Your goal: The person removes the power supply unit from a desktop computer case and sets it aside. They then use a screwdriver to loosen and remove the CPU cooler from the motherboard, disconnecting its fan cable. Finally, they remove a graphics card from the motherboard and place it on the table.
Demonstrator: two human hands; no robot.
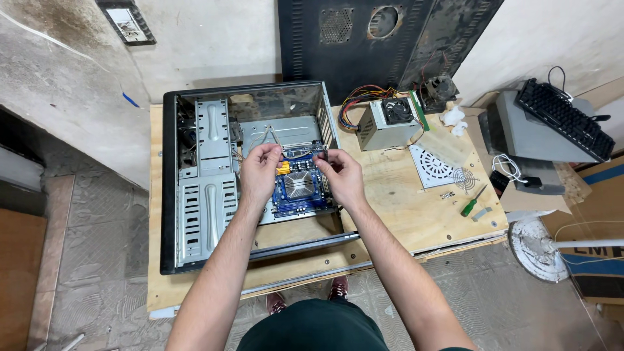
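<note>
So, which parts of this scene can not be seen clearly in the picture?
- Head view: what the left hand and right hand pinch over the blue motherboard; the fingers cover it.
- The board's upper edge, behind both hands.
- The black panel, cut off by the top edge.
- The small parts beside the green screwdriver, too small.

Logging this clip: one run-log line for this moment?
left hand: on motherboard | right hand: on motherboard | motherboard: inside open computer case

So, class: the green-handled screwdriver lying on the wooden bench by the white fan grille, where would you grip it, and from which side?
Grip the green-handled screwdriver by its thick green handle, coming down from above. It lies flat on the wooden bench, handle at the near end and thin shaft pointing away, with bare wood around it, so fingers can probably close across the handle's sides.
</note>
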